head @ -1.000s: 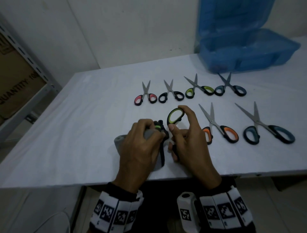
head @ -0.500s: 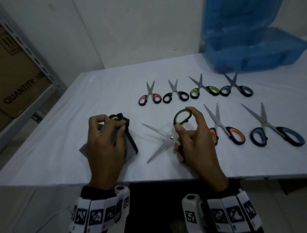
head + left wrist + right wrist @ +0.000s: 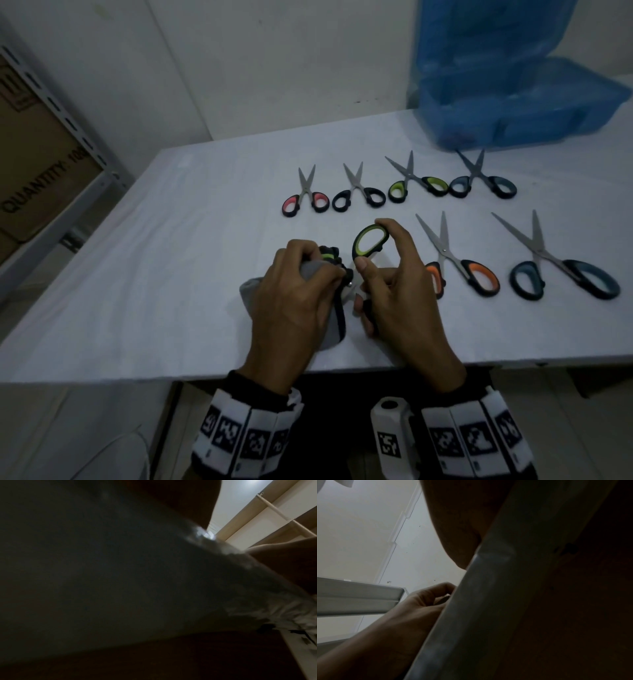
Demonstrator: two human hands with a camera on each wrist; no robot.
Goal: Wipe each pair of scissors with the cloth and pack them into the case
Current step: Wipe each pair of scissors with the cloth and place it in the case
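Observation:
Near the table's front edge my right hand [image 3: 383, 274] grips the green-handled scissors [image 3: 370, 240] by their handles, one loop raised. My left hand [image 3: 301, 291] holds the grey cloth [image 3: 313, 269] bunched around the blades, which are hidden inside it. The blue case [image 3: 513, 102] stands open at the back right. Both wrist views are mostly dark; in the right wrist view my left hand [image 3: 423, 604] shows with curled fingers beside the table edge [image 3: 479, 601].
Several scissors lie on the white table [image 3: 171, 257]: a back row from the pink pair [image 3: 306, 202] to a blue pair [image 3: 483, 181], then the orange pair [image 3: 459, 267] and a large blue pair [image 3: 561, 270]. A metal shelf with a cardboard box [image 3: 30, 171] stands left.
My left hand with the cloth was out to the left, leaving the open blades bare. It has moved back right and covers the blades again. The right hand stayed in place.

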